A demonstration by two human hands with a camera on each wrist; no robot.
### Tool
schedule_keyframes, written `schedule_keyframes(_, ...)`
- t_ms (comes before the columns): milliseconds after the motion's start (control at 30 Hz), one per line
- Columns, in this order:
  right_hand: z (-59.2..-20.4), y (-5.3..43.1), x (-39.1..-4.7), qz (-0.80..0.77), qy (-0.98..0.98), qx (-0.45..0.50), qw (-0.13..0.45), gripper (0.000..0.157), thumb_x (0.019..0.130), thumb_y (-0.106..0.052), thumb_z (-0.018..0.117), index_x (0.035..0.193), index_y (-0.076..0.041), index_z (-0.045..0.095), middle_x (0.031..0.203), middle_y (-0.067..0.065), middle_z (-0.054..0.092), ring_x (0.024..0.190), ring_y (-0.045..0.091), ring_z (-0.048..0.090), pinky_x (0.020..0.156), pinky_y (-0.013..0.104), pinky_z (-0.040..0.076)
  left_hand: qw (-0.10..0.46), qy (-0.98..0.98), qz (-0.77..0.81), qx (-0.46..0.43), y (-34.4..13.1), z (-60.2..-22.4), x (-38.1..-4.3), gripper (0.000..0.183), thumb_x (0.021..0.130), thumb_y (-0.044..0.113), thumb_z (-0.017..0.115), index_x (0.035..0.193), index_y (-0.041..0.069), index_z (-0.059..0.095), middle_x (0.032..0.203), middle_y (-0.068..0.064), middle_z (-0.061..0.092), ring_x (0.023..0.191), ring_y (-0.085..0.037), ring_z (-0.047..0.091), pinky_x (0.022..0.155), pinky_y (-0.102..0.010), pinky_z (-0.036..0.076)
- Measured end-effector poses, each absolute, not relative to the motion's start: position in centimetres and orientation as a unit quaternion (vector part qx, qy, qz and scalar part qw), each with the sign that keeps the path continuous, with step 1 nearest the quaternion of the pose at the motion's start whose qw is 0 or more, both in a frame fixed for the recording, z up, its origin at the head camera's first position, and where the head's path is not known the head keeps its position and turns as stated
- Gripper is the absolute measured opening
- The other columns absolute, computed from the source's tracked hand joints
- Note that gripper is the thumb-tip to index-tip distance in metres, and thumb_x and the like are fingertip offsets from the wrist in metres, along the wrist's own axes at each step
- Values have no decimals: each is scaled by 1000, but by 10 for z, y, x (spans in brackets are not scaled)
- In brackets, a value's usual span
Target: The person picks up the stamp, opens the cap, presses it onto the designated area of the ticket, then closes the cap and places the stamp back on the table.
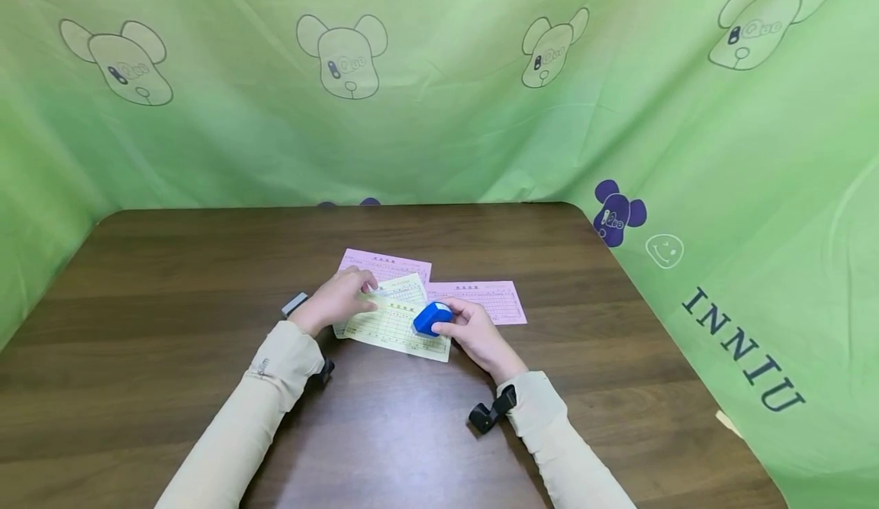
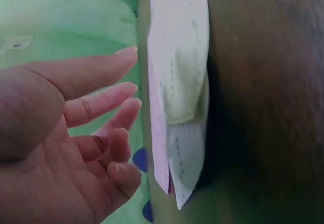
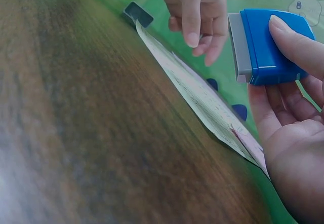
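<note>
My right hand (image 1: pixel 481 335) grips a blue stamp (image 1: pixel 433 318) between thumb and fingers, above the right part of a pale yellow-green printed slip (image 1: pixel 391 331). In the right wrist view the stamp's grey base (image 3: pixel 239 46) faces left, clear of the paper. My left hand (image 1: pixel 341 297) hovers over the left side of the slips, its fingers loosely bent and holding nothing; the left wrist view shows a gap between its fingertips (image 2: pixel 132 51) and the paper. Another pale slip (image 1: pixel 410 286) lies partly under the front one. Behind them is a pink slip (image 1: pixel 387 265), with a second pink slip (image 1: pixel 484 301) at the right.
A brown wooden table (image 1: pixel 206 280) carries everything, with a green printed curtain (image 1: pixel 439 150) behind and at the sides. A small grey rectangular thing (image 1: pixel 294 304) shows beside my left wrist. Black straps with a device (image 1: pixel 491 411) sit at my right wrist.
</note>
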State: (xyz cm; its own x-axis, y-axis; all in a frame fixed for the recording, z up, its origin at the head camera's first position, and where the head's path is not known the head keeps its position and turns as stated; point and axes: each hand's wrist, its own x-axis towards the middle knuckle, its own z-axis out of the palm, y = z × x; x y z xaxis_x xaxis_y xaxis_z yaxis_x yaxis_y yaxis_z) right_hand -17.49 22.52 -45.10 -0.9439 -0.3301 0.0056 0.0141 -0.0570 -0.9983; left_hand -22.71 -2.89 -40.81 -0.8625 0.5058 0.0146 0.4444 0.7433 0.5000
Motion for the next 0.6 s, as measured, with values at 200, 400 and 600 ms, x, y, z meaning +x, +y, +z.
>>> schedule_keyframes(200, -453, 226, -176, -714, 679, -124, 119, 50, 85, 4, 66, 125, 24, 44, 98, -9, 67, 92, 4, 65, 85, 18, 53, 92, 954, 214, 190, -28, -410, -231, 31, 84, 22, 75, 105, 5, 60, 99, -10, 58, 95, -26, 53, 79, -42, 47)
schedule_keyframes(400, -455, 226, -176, -716, 677, -123, 119, 50, 85, 4, 66, 124, 24, 45, 98, -8, 68, 92, 4, 65, 85, 18, 53, 108, 955, 214, 176, -29, -415, -234, 33, 84, 24, 74, 108, 6, 59, 100, -9, 56, 97, -25, 52, 80, -42, 46)
schedule_keyframes(600, -454, 226, -175, -716, 677, -120, 122, 52, 84, 1, 69, 126, 23, 45, 100, -5, 67, 94, 5, 65, 86, 18, 53, 112, 951, 225, 180, -29, -420, -238, 28, 84, 21, 75, 101, 6, 58, 96, -8, 54, 91, -23, 50, 75, -37, 43)
